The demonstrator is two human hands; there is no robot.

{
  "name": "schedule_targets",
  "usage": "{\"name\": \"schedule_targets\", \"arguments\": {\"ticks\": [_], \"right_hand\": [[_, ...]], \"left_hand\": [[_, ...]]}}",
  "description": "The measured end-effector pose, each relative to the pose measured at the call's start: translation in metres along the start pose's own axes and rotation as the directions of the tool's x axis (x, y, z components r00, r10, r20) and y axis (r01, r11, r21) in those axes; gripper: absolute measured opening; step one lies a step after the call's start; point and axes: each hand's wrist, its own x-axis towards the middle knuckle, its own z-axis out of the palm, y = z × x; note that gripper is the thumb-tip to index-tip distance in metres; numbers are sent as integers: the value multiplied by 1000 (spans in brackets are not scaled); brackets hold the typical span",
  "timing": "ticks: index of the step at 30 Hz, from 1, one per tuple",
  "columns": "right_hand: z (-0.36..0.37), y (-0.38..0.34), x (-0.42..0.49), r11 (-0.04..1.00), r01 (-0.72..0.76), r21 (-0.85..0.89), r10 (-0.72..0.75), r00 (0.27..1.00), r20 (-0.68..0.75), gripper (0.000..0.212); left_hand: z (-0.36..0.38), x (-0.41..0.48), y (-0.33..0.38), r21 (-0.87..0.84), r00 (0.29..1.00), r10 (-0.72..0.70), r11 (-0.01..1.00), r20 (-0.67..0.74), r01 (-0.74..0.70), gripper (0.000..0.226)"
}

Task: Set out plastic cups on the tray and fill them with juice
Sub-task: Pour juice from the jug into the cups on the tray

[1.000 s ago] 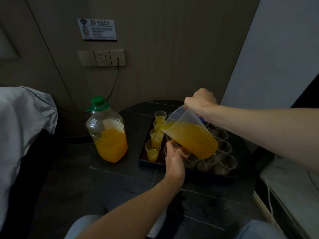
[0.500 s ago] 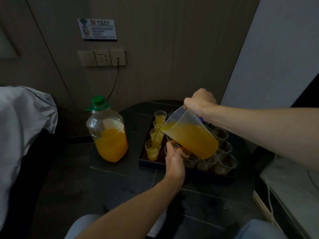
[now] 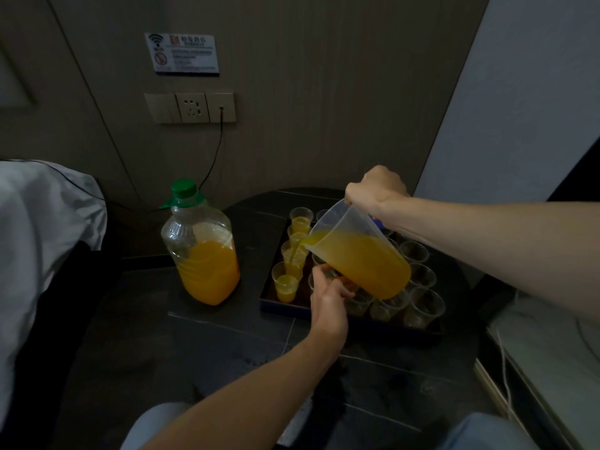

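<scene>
Gripping tapered translucent jug (image 3: 360, 254): right hand (image 3: 376, 193)

One jug (image 3: 360, 261), one bottle (image 3: 204, 264), one tray (image 3: 285, 308) (cups (image 3: 286, 284) partly hidden)

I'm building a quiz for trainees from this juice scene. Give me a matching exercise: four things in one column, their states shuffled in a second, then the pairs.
1. jug
2. green-capped bottle
3. near-left cup on the tray
4. near-right cup on the tray

A. upright on the table, left of the tray
B. empty
C. tilted, in the right hand's grip
D. part full

Pairs: 1-C, 2-A, 3-D, 4-B
</scene>
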Motion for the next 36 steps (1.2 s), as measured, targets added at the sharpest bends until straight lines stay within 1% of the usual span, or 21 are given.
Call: {"name": "schedule_targets", "arguments": {"ticks": [18,25,33,36], "right_hand": [[2,-3,-1,1000,-8,-20,8,1000,-10,13],[1,-3,-1,999,-8,-32,7,1000,-13,14],[0,-2,-2,1000,-1,-25,1,1000,-10,15],[1,-1,-1,1000,-9,-22,9,1000,-9,13]], "left_hand": [[2,-2,1,-24,1000,-1,1000,-7,1,59],[5,0,-2,-53,1000,-3,999,-17,2,56],[4,-4,1,-25,1000,17,1000,4,-17,62],[2,-1,-3,-9,1000,6,1000,-15,-7,63]]}}
